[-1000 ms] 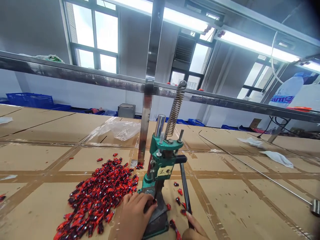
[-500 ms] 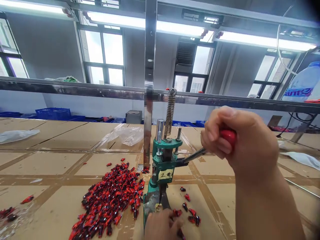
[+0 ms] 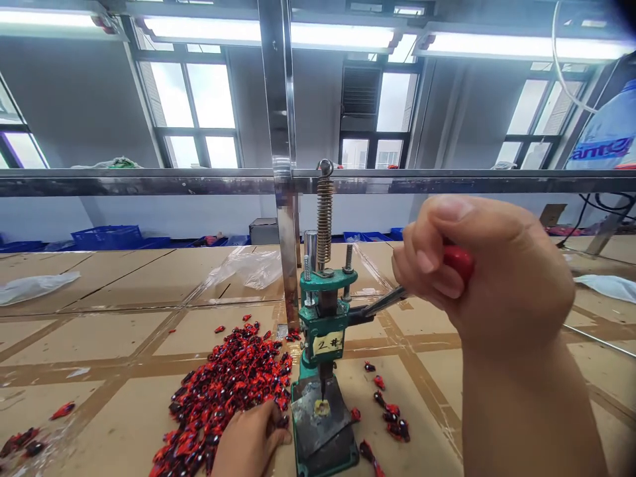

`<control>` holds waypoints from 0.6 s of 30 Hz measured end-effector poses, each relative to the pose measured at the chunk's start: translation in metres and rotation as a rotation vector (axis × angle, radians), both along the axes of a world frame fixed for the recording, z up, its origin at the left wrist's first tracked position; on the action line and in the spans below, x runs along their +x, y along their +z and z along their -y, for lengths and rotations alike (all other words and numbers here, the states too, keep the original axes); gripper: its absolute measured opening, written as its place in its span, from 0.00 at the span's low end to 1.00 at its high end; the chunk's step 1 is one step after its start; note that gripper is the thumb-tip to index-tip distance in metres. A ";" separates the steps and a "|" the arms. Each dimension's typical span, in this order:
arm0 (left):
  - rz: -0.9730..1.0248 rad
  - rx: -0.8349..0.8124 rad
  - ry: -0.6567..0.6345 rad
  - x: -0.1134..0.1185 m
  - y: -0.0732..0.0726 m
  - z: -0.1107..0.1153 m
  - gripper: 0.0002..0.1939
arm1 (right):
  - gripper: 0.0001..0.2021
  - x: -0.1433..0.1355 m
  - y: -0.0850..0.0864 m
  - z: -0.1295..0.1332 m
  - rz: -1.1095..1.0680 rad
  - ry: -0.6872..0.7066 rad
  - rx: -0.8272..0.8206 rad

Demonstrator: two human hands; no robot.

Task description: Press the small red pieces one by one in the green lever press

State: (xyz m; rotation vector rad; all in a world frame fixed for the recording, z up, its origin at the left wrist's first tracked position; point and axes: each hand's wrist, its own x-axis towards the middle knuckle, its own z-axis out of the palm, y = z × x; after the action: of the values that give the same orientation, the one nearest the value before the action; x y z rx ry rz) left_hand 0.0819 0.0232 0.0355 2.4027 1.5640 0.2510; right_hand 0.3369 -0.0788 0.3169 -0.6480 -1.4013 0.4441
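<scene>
Green press (image 3: 325, 324); at two o'clock from it, right hand (image 3: 489, 275) gripping red knob (image 3: 460, 261); at eight, left hand (image 3: 250, 438) curled beside red-black pile (image 3: 228, 376), grip unclear.

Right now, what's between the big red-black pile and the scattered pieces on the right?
In the head view, the green press stands between the pile and those scattered pieces; the left hand is beside its base.
</scene>
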 end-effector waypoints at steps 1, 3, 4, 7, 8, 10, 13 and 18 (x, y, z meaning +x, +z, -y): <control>0.008 -0.017 0.009 0.002 -0.001 0.001 0.04 | 0.18 0.000 -0.001 0.001 0.024 -0.016 0.017; 0.032 -0.011 0.011 0.000 -0.003 0.001 0.07 | 0.17 0.001 -0.005 0.003 0.064 -0.050 0.044; 0.050 0.000 -0.002 -0.002 -0.003 0.000 0.08 | 0.17 0.002 -0.006 0.004 0.076 -0.059 0.052; 0.112 0.030 -0.050 -0.009 -0.006 -0.002 0.07 | 0.17 0.002 -0.010 0.008 0.086 -0.065 0.085; 0.125 0.028 -0.062 -0.010 -0.008 -0.003 0.05 | 0.18 0.002 -0.011 0.008 0.086 -0.067 0.094; 0.120 0.023 -0.059 -0.008 -0.011 -0.005 0.08 | 0.18 0.001 -0.012 0.009 0.083 -0.079 0.099; 0.062 -0.003 -0.067 0.000 -0.014 -0.006 0.16 | 0.17 0.000 -0.012 0.009 0.083 -0.066 0.105; 0.011 -0.062 -0.093 0.005 -0.017 -0.009 0.22 | 0.17 0.000 -0.010 0.010 0.091 -0.077 0.087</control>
State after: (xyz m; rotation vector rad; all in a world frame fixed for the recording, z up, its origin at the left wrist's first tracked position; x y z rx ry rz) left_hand 0.0869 0.0324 0.0185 2.4139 1.4297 0.1933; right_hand 0.3365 -0.0889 0.3065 -0.6559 -1.4681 0.2939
